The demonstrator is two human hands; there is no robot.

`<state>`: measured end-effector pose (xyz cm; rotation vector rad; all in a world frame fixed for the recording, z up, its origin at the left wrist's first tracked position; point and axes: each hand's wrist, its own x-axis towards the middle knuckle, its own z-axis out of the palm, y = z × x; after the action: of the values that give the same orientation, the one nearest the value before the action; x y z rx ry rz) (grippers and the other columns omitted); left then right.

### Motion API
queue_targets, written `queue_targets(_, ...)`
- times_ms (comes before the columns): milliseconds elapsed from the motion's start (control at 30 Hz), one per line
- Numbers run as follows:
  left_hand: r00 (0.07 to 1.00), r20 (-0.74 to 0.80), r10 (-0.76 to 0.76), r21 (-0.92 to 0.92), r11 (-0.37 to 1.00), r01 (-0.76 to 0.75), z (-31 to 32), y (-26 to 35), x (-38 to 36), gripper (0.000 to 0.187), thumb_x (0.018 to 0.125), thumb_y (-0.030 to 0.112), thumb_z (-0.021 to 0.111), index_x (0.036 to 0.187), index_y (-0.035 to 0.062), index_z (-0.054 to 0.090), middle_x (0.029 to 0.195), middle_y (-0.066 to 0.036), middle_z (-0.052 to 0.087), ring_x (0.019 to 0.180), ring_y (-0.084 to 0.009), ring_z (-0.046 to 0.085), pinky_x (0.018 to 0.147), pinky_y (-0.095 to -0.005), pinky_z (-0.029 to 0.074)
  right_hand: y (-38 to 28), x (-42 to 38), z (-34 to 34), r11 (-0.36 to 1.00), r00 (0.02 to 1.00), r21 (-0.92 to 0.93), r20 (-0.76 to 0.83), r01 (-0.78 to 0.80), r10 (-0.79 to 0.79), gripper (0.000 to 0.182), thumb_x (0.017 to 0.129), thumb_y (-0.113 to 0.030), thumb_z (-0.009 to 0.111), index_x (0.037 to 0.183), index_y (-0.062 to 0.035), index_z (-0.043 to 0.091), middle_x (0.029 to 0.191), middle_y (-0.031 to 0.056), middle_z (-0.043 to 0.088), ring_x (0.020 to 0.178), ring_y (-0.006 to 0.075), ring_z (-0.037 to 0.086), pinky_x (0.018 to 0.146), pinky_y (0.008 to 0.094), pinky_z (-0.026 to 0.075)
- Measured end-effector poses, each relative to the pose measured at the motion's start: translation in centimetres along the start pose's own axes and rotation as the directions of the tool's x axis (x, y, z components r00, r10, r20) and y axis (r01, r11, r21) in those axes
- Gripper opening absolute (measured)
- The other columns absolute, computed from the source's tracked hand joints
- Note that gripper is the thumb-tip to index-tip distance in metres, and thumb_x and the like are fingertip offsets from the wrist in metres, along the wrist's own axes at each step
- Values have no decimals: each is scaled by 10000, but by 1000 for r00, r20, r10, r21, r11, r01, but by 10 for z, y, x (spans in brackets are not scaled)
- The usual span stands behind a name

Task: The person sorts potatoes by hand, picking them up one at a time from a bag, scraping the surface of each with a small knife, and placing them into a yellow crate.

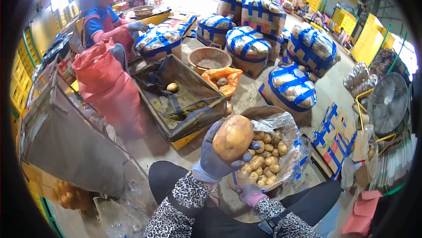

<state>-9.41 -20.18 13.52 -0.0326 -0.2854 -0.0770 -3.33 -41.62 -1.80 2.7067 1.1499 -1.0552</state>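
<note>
My left hand [212, 152], in a blue-grey glove, holds up a large potato [233, 138], its fingers wrapped round it from below. Behind and to the right of it stands a box [288, 128] lined with clear plastic. Many smaller potatoes [265, 161] lie inside the box. My right hand [252, 194], gloved too, is at the near lower edge of the box; its fingers are partly hidden, and its grip cannot be made out.
One potato [172, 87] lies in a dark tray [184, 106] ahead. A brown basin [209, 60] and an orange bag [222, 79] stand beyond. Taped full boxes [292, 86] are at the right, with a fan [388, 101]. A co-worker [105, 25] sits behind a red sack [107, 84].
</note>
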Motion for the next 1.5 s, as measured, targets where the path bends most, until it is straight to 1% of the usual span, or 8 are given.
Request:
queue_targets(200, 989, -51, 140, 737, 674, -57, -24, -8, 10, 757, 915, 444, 610, 1493, 63, 303, 1359, -282, 484, 1169, -416, 565, 819, -435, 577, 64, -2, -95, 927, 985, 350, -150, 134, -86, 564, 973, -487, 568, 1215, 23, 574, 1038, 203, 673, 954, 311, 657, 865, 391, 528)
queue_targets(267, 985, -172, -27, 120, 992, 48, -25, -13, 23, 794, 883, 344, 679, 1511, 66, 281, 1424, -266, 429, 1229, -432, 528, 855, -466, 571, 95, 9, -127, 819, 912, 494, -402, 291, -81, 450, 988, -393, 585, 1109, 40, 585, 943, 154, 661, 893, 248, 650, 804, 361, 541)
queue_targets(467, 916, -293, 275, 837, 537, 106, -52, -41, 66, 1011, 744, 153, 796, 1546, 90, 184, 1408, -160, 421, 1297, -300, 478, 1027, -442, 473, 106, -6, -204, 363, 875, 819, -483, 444, 19, 327, 1024, -330, 529, 1051, -9, 584, 879, 48, 623, 774, 116, 606, 662, 258, 516)
queue_targets(633, 905, -301, 302, 950, 11, 312, -92, -55, 102, 1030, 687, 85, 861, 1505, 62, 236, 1375, -125, 446, 1281, -213, 476, 1067, -367, 432, 138, 4, -178, 92, 960, 960, -272, 266, 62, 294, 1058, -322, 440, 1199, -66, 473, 998, 22, 532, 659, 61, 498, 574, 212, 451)
queue_targets(800, 917, -324, 234, 945, 41, 324, -105, -84, 139, 1021, 656, 35, 877, 1478, 48, 272, 1372, -124, 439, 1264, -201, 488, 1066, -357, 436, 173, -5, -171, 68, 921, 942, -335, 328, 197, 257, 1045, -284, 484, 1134, -44, 506, 934, 24, 573, 725, 68, 538, 606, 214, 461)
queue_targets(933, 961, -189, 203, 932, -271, 241, -121, -102, 154, 1017, 679, 42, 869, 1479, 47, 240, 1389, -159, 430, 1283, -231, 490, 1060, -381, 450, 204, -3, -150, 183, 864, 880, -469, 439, 181, 263, 1036, -238, 490, 1053, -11, 622, 884, 20, 614, 759, 67, 532, 680, 216, 451)
queue_targets(1033, 952, -206, 225, 957, -157, 244, -126, -119, 161, 945, 692, 122, 868, 1434, 0, 295, 1328, -187, 467, 1244, -276, 519, 1035, -396, 460, 203, -19, -154, 72, 892, 916, -401, 395, 209, 283, 1026, -210, 489, 1163, -11, 635, 854, 21, 614, 737, 76, 528, 674, 230, 450)
queue_targets(1500, 939, -267, 215, 954, 194, 227, -134, -110, 149, 955, 674, 56, 858, 1425, 15, 269, 1399, -154, 438, 1278, -232, 485, 1070, -366, 435, 172, -34, -169, 533, 756, 660, -652, 529, 57, 323, 976, -193, 621, 1210, 29, 614, 962, 155, 697, 870, 207, 683, 769, 306, 529)
